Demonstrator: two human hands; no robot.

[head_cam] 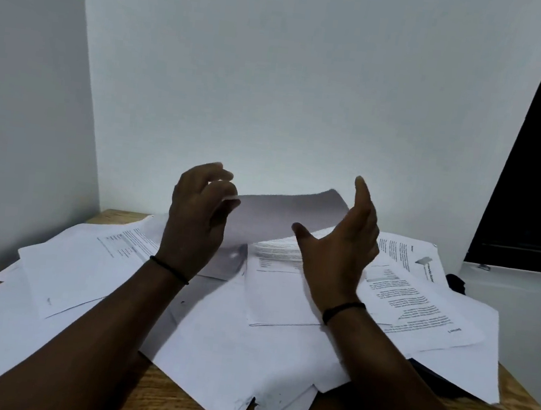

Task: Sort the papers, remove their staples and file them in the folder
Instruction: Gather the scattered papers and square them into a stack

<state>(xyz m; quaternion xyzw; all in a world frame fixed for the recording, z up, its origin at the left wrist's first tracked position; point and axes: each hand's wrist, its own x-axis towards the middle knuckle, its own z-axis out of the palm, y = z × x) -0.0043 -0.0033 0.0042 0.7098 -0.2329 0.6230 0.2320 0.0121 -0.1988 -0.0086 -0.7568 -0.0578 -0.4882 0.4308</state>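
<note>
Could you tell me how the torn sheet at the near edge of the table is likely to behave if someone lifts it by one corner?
The torn sheet would probably flop and droop: it looks as thin as the raised sheet, which curves in the air. The ragged hole near its edge could tear further under a pull. Overlapping papers may drag along.

Hands: two, left hand [195, 216] at 10 o'clock, right hand [337, 242] at 2 o'clock
Wristbands: two, one per wrist
Papers [229, 345]: many loose overlapping sheets, exact count unclear
Lifted sheet [281, 216]: one, at 12 o'clock
Table [153, 390]: one
</note>
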